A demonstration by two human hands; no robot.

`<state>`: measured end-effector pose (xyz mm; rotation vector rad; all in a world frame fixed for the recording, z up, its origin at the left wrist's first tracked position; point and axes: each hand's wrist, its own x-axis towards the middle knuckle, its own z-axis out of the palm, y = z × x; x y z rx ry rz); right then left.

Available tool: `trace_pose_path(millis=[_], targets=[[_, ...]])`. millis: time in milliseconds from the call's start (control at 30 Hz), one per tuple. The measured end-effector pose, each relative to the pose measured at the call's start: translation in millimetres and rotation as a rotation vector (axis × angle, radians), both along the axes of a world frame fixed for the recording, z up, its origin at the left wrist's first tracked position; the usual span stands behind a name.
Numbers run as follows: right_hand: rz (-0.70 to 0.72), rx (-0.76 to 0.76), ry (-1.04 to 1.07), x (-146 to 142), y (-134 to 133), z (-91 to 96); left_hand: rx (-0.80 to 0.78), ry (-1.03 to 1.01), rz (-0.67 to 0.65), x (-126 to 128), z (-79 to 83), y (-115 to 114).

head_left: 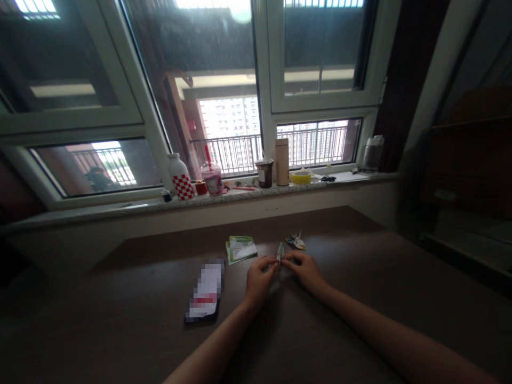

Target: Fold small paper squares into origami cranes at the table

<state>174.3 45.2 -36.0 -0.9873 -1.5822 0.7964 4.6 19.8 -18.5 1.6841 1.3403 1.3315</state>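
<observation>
Both of my hands meet over the dark brown table (360, 298), pinching a small folded piece of green-and-white paper (280, 253) between them. My left hand (259, 278) grips its left side with fingers curled. My right hand (306, 271) pinches its right side. The paper stands upright between the fingertips. Just beyond my right hand lies a small finished folded paper figure (296, 241). A stack of green-and-white paper sheets (241, 248) lies on the table just beyond my left hand.
A phone (205, 291) lies left of my left arm. The windowsill (120, 207) holds a white bottle with red checks (180, 178), a pink drink cup (212, 178), a dark cup (264, 172), a tan flask (282, 161), yellow tape (301, 176) and a jar (373, 153).
</observation>
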Motion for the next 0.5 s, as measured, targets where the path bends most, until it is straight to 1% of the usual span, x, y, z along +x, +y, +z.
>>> trace_pose_path(millis=[100, 200, 500], targets=[[-0.003, 0.002, -0.016, 0.6, -0.3, 0.8, -0.054, 0.018, 0.026, 0.3, 4.9, -3.9], [-0.024, -0.015, -0.026, 0.2, -1.1, 1.9, -0.050, 0.044, 0.040, 1.0, 8.1, -6.9], [-0.045, -0.030, -0.024, -2.0, -5.3, 7.2, -0.021, 0.083, 0.077, 1.0, 4.2, -5.2]])
